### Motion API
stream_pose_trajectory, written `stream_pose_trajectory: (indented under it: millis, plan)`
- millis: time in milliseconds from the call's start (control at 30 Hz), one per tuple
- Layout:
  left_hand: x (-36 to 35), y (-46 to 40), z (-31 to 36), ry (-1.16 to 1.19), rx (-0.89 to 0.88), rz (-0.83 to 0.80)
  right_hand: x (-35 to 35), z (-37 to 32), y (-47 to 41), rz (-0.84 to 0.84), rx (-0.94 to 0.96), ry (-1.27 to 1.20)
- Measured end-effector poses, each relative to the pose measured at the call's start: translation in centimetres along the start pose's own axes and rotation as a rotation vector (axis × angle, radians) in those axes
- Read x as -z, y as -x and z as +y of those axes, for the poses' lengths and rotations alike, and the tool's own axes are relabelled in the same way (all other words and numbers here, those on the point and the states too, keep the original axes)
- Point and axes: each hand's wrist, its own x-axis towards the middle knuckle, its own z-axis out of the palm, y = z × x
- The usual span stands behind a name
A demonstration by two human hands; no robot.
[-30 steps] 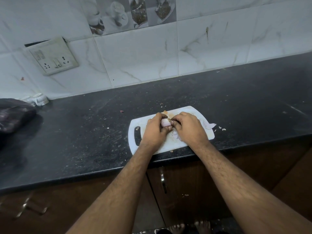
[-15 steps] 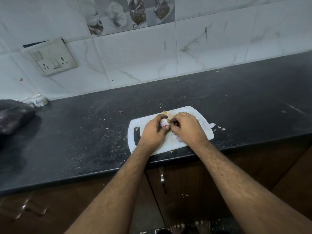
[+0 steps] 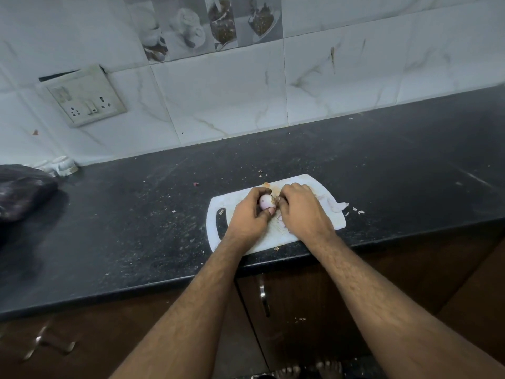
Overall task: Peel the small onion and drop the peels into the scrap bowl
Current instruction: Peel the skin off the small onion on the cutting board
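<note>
A small pale pink onion (image 3: 265, 201) sits in the fingers of my left hand (image 3: 250, 216), held just above the white cutting board (image 3: 218, 206). My right hand (image 3: 302, 212) is beside it, its fingertips pinching a scrap of peel at the onion's right end. Loose peels (image 3: 338, 206) lie on the board's right edge and under my hands. No scrap bowl is in view.
The board lies at the front edge of a black speckled counter (image 3: 136, 228). A dark plastic bag (image 3: 19, 192) rests at far left, with small white holders (image 3: 58, 165) by the tiled wall. Peel bits dot the counter. Brown cabinet doors are below.
The onion has turned in my left hand so more of its pale surface shows. My right fingertips stay pinched at its end. Both hands remain over the board.
</note>
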Motion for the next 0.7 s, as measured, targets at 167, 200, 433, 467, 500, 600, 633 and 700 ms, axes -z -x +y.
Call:
stream_pose_trajectory:
  millis: [167, 200, 433, 467, 500, 600, 633, 700]
  plan:
    - [0.11, 0.33, 0.73, 0.033, -0.015, 0.08, -0.05, 0.87, -0.32, 0.048, -0.006, -0.114]
    - [0.16, 0.37, 0.79, 0.028, -0.017, 0.093, 0.12, 0.9, -0.26, 0.032, 0.007, -0.164]
    - [0.22, 0.41, 0.64, 0.013, -0.009, 0.119, 0.21, 0.75, 0.08, -0.029, 0.065, -0.216]
    - [0.29, 0.45, 0.71, 0.032, -0.003, 0.123, 0.28, 0.82, 0.01, -0.028, 0.042, -0.235]
    - [0.32, 0.5, 0.77, 0.053, 0.004, 0.128, 0.33, 0.89, -0.08, -0.03, 0.012, -0.259]
    - [0.42, 0.69, 0.9, 0.108, 0.01, 0.149, 0.49, 0.87, -0.19, -0.046, -0.052, -0.298]
    - [0.44, 0.69, 0.84, 0.125, 0.012, 0.155, 0.48, 0.91, -0.18, -0.059, -0.061, -0.299]
    - [0.51, 0.74, 0.89, 0.136, 0.019, 0.151, 0.39, 0.88, -0.23, -0.076, -0.072, -0.288]
